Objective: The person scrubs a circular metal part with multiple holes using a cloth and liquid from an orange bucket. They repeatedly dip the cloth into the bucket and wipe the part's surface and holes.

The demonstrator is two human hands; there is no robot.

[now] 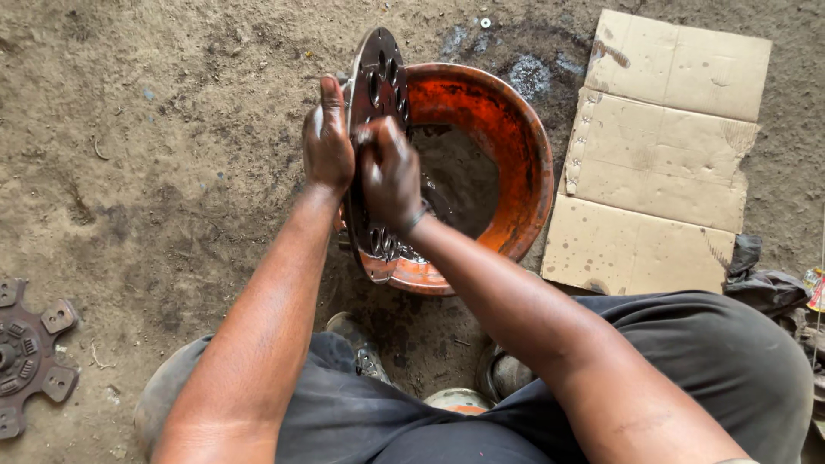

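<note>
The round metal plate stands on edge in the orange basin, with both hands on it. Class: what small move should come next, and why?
Probably turn the metal plate a little on its edge. The left hand steadies its rim while the right hand rubs its face over the orange basin, which holds dark liquid. The top of the plate is not under the rubbing hand, so turning would bring it within reach.

we see a dull, rust-browned metal disc (375, 94) with punched holes standing in an orange basin (516, 146), its plastic worn and grimy. right of the basin lies matt, stained cardboard (662, 163). the ground (172, 129) left of it is rough, dusty earth.
</note>
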